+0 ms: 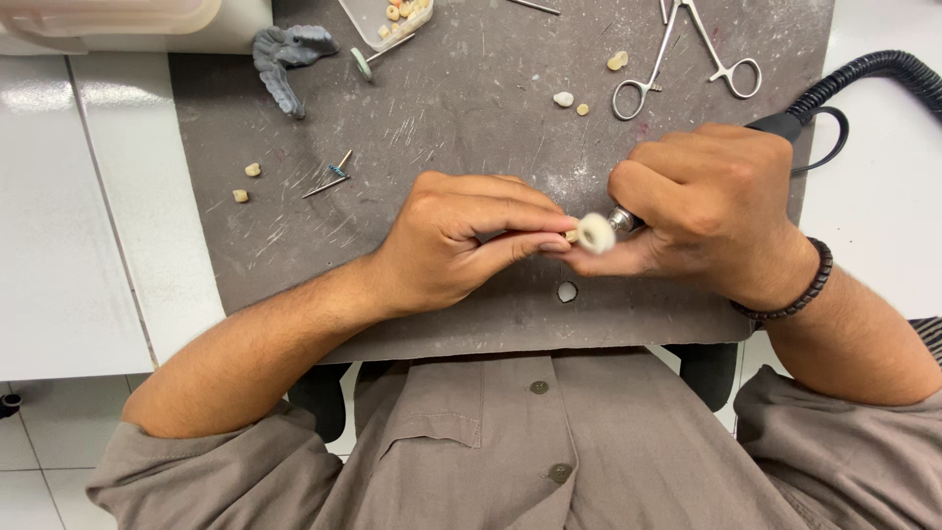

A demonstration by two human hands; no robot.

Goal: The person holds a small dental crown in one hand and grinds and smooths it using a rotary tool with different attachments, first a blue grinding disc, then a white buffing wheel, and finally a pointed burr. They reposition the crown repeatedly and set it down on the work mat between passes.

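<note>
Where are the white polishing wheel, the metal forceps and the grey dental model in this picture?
white polishing wheel [595, 233]: head view, on its fluffy face, between both hands.
metal forceps [687, 44]: head view, on the crossing arms above the finger rings.
grey dental model [287, 54]: head view, on its curved arch.

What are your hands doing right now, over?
Left hand pinching a tiny cream piece. Right hand gripping rotary handpiece, white buffing wheel against it. Nothing in the way, over.

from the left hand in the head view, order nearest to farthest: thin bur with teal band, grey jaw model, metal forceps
1. Bur, just up and to the camera's left of the left hand.
2. Jaw model, at the mat's top left in the picture.
3. Forceps, top right, beyond the right hand.
</note>
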